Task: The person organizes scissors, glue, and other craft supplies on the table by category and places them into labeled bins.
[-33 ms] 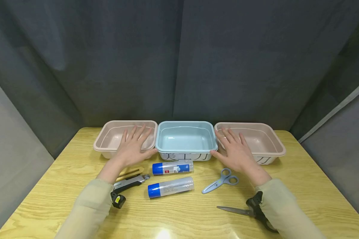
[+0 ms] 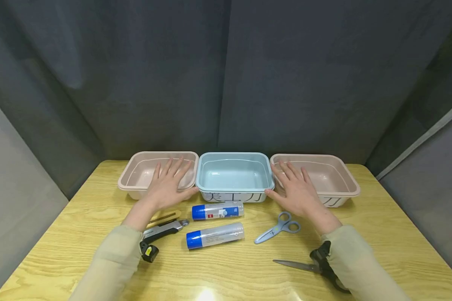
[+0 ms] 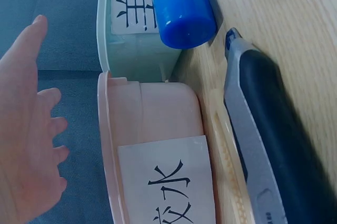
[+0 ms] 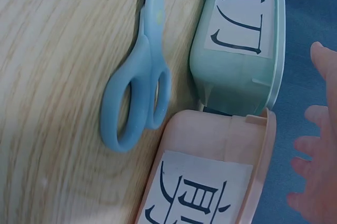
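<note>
My left hand (image 2: 165, 189), fingers spread and straight, is over the left pink bin (image 2: 135, 184). My right hand (image 2: 298, 190) is likewise spread over the left part of the right pink bin (image 2: 335, 179). Both hands hold nothing; in the wrist views a gap shows between the hands and the bin rims. Between them stands a light blue bin (image 2: 235, 173). In front of it lie two glue sticks (image 2: 217, 211) with blue caps. A grey-and-black utility knife (image 3: 263, 129) and a yellow one (image 2: 165, 218) lie by my left forearm. Blue scissors (image 2: 278, 228) lie near my right wrist.
Black-handled scissors (image 2: 318, 267) lie partly hidden under my right sleeve. A black object with a yellow mark (image 2: 149, 252) shows beside my left sleeve. White labels with characters (image 3: 166, 176) are on the bin fronts. A dark curtain (image 2: 226, 83) hangs behind the wooden table (image 2: 229, 276).
</note>
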Tool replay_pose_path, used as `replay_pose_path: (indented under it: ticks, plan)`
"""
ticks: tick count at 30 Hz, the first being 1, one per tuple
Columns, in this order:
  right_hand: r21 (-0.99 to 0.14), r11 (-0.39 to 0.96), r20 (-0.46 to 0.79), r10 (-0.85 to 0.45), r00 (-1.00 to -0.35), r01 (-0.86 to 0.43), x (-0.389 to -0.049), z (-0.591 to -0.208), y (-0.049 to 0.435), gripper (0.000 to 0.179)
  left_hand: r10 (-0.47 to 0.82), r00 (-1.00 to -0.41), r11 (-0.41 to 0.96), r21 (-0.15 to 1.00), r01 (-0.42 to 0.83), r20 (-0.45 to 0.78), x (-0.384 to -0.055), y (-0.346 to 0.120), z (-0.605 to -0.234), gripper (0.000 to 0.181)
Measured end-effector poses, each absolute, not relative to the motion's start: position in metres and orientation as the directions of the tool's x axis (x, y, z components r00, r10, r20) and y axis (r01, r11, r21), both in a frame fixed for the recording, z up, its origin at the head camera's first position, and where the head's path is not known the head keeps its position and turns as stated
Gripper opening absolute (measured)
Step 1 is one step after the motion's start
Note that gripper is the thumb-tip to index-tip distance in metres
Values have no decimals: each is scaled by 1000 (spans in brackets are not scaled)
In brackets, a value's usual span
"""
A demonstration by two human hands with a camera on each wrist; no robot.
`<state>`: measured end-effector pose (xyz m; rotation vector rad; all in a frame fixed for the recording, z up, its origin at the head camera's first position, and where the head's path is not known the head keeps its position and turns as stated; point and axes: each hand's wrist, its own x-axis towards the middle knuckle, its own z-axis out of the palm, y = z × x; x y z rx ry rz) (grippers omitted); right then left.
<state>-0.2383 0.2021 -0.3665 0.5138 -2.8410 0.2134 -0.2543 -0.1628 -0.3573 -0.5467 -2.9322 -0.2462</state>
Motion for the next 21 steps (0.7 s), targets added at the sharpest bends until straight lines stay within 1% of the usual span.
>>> replay_pose_path:
  ticks: [21]
  plan:
    - [-95,917,295,-345,-891,-387,-238,-365,201,78,349,-914,919,116,377,206,-251,-178,-358,84]
